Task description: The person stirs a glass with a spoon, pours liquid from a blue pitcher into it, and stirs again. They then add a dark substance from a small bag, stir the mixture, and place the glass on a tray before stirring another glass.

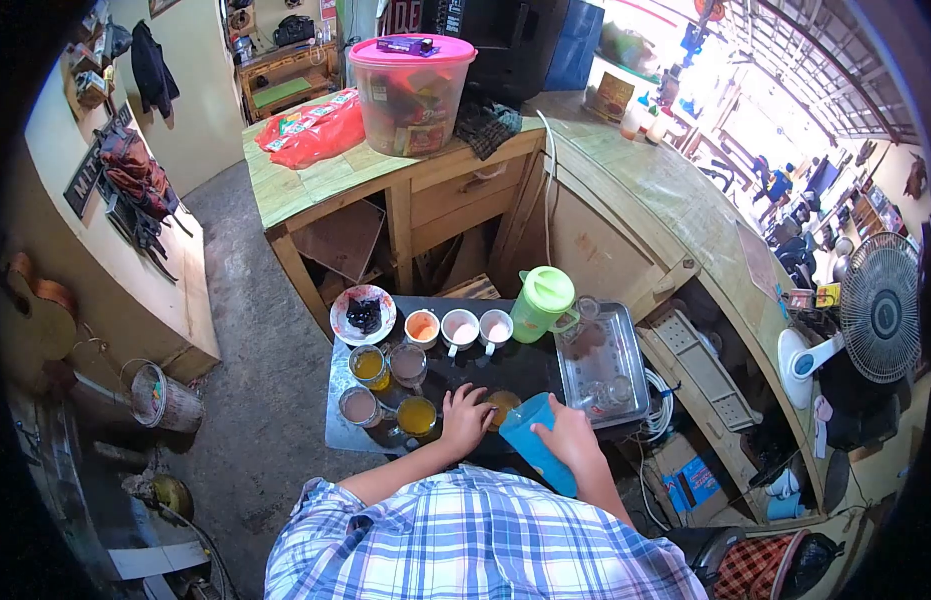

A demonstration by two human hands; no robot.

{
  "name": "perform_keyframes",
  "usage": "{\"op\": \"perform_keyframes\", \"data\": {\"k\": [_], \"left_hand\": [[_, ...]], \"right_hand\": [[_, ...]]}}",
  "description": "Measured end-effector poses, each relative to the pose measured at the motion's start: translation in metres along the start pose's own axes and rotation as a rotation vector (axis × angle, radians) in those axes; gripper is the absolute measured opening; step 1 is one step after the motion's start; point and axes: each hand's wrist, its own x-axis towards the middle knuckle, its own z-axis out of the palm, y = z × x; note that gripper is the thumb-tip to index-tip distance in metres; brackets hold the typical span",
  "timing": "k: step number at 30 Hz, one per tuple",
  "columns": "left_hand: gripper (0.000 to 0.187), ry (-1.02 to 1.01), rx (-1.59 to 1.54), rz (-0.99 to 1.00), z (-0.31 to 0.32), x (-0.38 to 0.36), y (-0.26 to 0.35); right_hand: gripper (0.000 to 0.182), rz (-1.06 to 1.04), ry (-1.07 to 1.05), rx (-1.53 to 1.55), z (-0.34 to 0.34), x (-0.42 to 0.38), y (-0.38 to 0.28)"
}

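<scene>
My right hand is wrapped round a blue pitcher, which tilts with its mouth toward a glass cup of brownish-yellow drink. Just left of that cup lies my left hand, fingers spread and fingertips near or against its side; contact is hard to make out. Beside the left hand stand a glass mug of yellow drink and another yellow one. Two glasses hold a greyish-brown drink, one in front and one behind. Several white cups line the back.
A lidded green pitcher stands behind the metal tray, which holds glasses. At the back left is a bowl with dark pieces. A wooden counter carries a pink-lidded tub. A fan is at far right.
</scene>
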Motion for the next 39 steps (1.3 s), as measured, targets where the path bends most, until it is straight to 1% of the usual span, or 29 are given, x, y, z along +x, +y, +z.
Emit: {"op": "perform_keyframes", "data": {"k": [11, 21, 27, 33, 39], "left_hand": [[0.017, 0.012, 0.046, -0.019, 0.002, -0.001, 0.002], [0.017, -0.016, 0.052, -0.037, 0.000, -0.001, 0.003], [0.017, 0.003, 0.055, -0.039, 0.002, -0.002, 0.002], [0.017, -0.012, 0.060, -0.053, 0.000, -0.002, 0.003], [0.017, -0.010, 0.060, -0.047, 0.000, -0.002, 0.002]], "right_hand": [[0.072, 0.059, -0.094, -0.056, -0.006, 0.004, -0.012], [0.072, 0.028, -0.088, -0.078, -0.001, 0.012, -0.011], [0.072, 0.054, -0.100, -0.092, 0.000, 0.015, -0.014], [0.072, 0.020, -0.089, -0.118, 0.002, 0.017, -0.013], [0.072, 0.043, -0.099, -0.101, -0.004, 0.012, -0.017]]}}
